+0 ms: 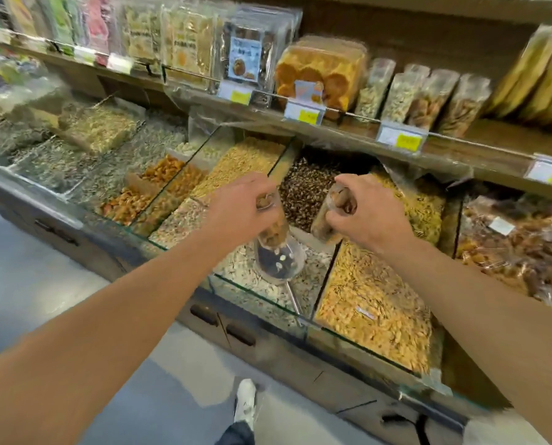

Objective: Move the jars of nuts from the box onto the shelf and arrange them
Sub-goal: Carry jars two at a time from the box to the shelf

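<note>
Each of my hands holds a clear plastic jar of brown nuts above the glass bins of seeds. My left hand (236,207) grips the top of one jar (273,232), which hangs down almost upright. My right hand (369,210) is closed around the other jar (324,220), which is tilted with its bottom toward the left. The wooden shelf (348,130) runs above and behind both hands, lined with bags and tubs. No box is in view.
Glass-walled bins (374,303) of seeds and nuts fill the counter below my hands. A clear scoop (281,261) lies in the bin of white seeds under the left jar. Yellow price tags (400,136) clip to the shelf edge. Bagged snacks (522,242) sit at right.
</note>
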A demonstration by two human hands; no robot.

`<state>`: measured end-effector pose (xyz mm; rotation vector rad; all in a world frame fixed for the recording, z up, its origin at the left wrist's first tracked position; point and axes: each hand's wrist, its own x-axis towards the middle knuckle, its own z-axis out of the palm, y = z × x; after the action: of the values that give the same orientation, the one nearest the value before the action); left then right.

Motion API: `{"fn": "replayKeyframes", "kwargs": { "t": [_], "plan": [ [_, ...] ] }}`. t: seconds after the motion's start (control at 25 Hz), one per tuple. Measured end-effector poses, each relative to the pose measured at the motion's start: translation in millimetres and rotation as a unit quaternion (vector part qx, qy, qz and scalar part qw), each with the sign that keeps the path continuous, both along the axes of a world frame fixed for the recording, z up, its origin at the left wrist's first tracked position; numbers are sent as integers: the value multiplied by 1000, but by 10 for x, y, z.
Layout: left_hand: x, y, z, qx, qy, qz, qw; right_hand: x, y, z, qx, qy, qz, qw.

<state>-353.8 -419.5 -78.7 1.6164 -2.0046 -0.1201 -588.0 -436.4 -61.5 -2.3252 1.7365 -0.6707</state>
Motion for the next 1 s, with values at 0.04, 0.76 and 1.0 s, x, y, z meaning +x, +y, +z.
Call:
{"fn": "replayKeyframes", "kwargs": {
  "t": [0.04,0.76,1.0],
  "plan": [
    [-57,-192,37,1,-5,-15,1000,-47,-114,20,0,2,-15,1000],
    [-2001,-2412,512,-27,18,-284,958,-1921,-1253,731,-81,12,-274,958],
    [-2671,-2851,563,-20,25,-271,962,-2658,-2070,831,-107,-6,-288,952]
  ]
}}
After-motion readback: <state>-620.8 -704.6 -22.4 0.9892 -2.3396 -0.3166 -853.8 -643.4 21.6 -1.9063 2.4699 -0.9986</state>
